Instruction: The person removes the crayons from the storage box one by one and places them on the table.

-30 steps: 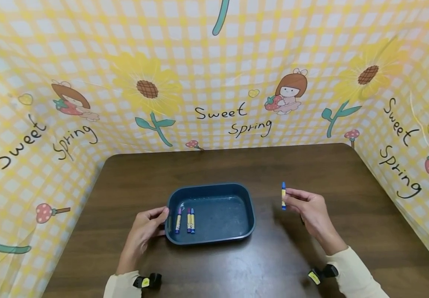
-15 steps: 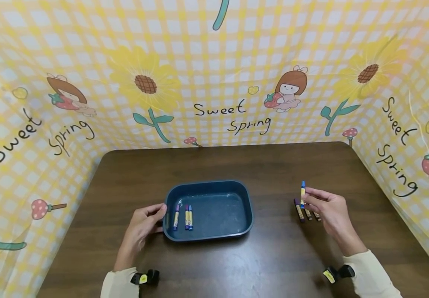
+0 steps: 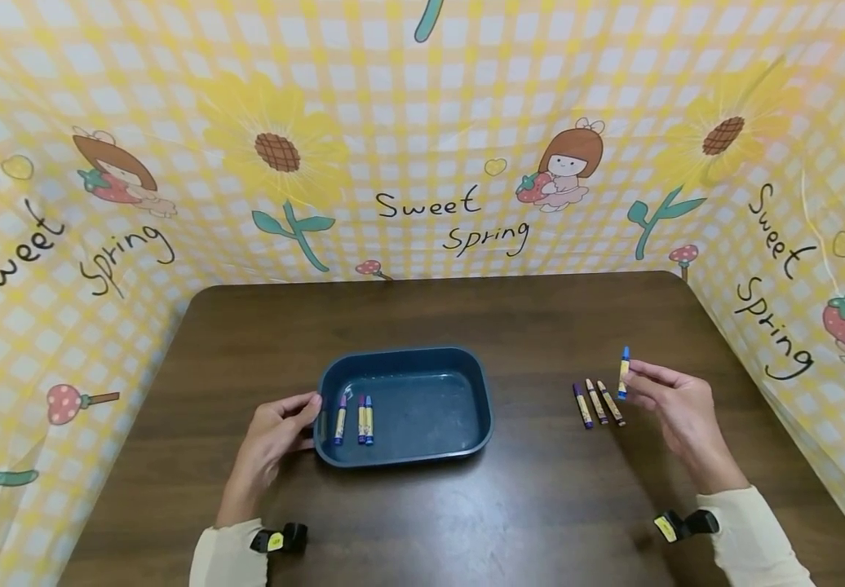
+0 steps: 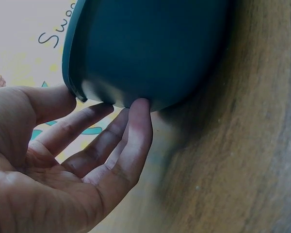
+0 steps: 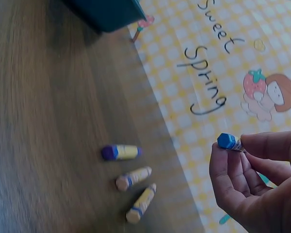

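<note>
My left hand (image 3: 273, 436) holds the left end of a dark blue-green tray (image 3: 479, 448), thumb at its rim and fingertips against the outer wall, as the left wrist view shows. Inside the tray, toward its left side, lie a purple crayon (image 3: 340, 420), another purple one (image 3: 361, 420) and a blue one (image 3: 369, 421). My right hand (image 3: 687, 412) pinches a blue crayon (image 3: 624, 373) upright between thumb and fingers, above the table. Just left of that hand, a purple crayon (image 3: 582, 405) and two pale-tipped crayons (image 3: 596, 401) lie side by side on the wood.
The brown wooden table (image 3: 525, 505) has rounded far corners. A yellow checked cloth (image 3: 422, 106) with printed flowers and figures surrounds it at the back and sides. Black straps with small devices (image 3: 279, 539) sit at both wrists.
My right hand has moved right, away from the tray, carrying the blue crayon. The three crayons on the table have come into full sight. My left hand stays on the tray.
</note>
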`<state>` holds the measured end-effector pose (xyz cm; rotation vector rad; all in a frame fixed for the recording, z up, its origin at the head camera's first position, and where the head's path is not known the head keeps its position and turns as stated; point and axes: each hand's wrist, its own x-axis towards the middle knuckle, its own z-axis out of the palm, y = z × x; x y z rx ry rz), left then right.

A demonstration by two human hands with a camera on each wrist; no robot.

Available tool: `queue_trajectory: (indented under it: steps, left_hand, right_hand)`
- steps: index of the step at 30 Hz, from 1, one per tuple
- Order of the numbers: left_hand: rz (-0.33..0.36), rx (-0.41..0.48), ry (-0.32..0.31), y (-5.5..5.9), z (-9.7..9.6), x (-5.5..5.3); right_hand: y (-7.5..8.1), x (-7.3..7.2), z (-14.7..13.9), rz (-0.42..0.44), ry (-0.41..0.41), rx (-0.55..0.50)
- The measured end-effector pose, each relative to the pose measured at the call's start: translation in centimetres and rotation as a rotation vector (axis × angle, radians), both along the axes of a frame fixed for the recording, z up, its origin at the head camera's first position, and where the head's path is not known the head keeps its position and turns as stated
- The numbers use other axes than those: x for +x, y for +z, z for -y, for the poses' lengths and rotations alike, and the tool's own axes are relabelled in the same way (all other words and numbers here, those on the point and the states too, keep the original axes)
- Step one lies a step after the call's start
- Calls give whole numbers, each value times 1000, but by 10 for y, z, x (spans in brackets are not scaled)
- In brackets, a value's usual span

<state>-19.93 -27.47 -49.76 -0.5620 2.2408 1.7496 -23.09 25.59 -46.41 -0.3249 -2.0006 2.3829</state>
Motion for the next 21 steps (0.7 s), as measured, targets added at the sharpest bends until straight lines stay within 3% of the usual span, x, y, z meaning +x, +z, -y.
queue_trajectory:
  steps: [15,21]
  left_hand:
    - [-10,13,-4,-1,4,1]
    - [-22,27,-3,-2,5,1]
  right_hand:
    - [-32,-4,-33,99,95,-4]
    - [-42,-8,-38,172,144,106]
